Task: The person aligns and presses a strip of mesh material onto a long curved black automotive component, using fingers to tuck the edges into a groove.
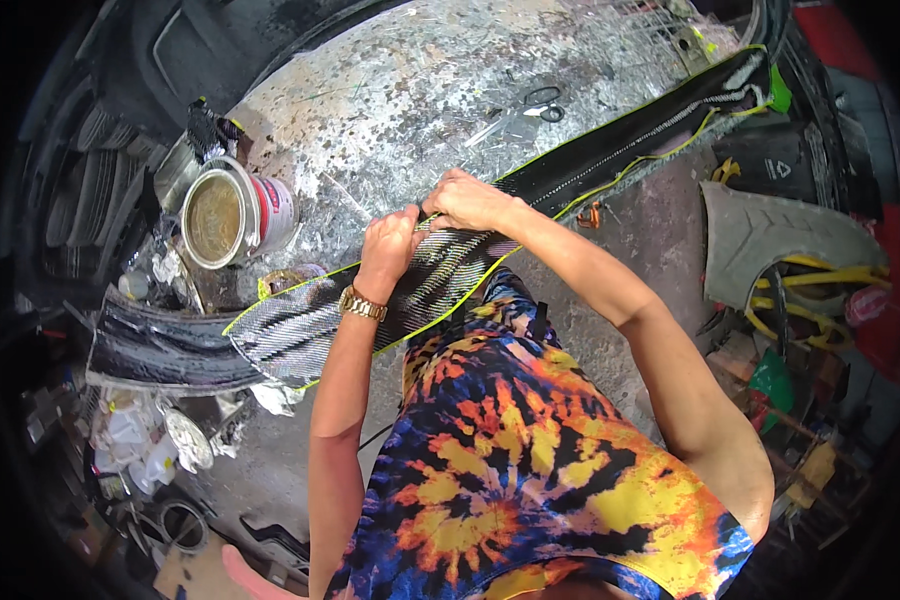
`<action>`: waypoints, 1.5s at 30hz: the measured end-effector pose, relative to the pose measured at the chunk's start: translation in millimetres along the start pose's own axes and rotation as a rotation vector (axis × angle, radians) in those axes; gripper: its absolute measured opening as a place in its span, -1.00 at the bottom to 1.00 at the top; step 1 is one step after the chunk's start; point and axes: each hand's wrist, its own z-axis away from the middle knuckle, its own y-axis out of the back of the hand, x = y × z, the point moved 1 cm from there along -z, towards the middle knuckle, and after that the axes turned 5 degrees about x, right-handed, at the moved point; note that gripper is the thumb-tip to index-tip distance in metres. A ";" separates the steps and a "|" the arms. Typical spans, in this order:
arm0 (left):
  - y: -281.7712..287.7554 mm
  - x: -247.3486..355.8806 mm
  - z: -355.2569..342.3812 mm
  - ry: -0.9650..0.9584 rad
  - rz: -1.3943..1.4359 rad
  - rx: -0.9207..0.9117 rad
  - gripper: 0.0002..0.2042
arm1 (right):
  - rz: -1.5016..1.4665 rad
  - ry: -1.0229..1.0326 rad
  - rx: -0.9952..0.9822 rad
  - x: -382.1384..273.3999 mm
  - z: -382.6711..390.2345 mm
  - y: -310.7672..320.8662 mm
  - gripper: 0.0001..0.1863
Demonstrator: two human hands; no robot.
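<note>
A long strip of black, woven carbon fibre cloth (300, 325) with yellow-green edges runs slantwise from the lower left to the far right. Its left part shows a silvery weave and hangs in folds near my body. My left hand (390, 245), with a metal watch at the wrist, is closed on the strip's far edge. Just to its right, my right hand (467, 203) has its fingers bent and pinched at the same edge. The two hands nearly touch. What lies under the fingers is mostly hidden.
Scissors (542, 105) with black handles lie on the paint-spotted table (390, 90). A metal can (217, 218) stands at its left. Below the strip's left end is a dark curved panel (160, 350). A grey moulded part (785, 235) sits at the right, above clutter.
</note>
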 end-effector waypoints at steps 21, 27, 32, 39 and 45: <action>-1.4 110.3 37.5 0.602 -0.307 0.420 -0.51 | -0.160 0.207 -0.303 25.1 -35.8 21.6 -0.64; 17.1 61.4 23.2 0.505 -0.392 -0.005 -0.37 | -0.580 0.149 -0.012 17.4 20.3 29.0 -0.76; 13.6 52.2 2.4 0.384 -0.450 -0.028 -0.44 | -1.969 -0.721 -0.794 31.9 49.1 -11.5 -0.67; 7.5 45.7 -4.1 0.368 -0.483 -0.082 -0.49 | -2.158 -0.830 -0.787 9.2 41.0 -46.0 -0.69; 3.5 43.8 -4.6 0.395 -0.460 -0.212 -0.58 | -2.193 -0.944 -0.706 7.8 37.5 -52.1 -0.64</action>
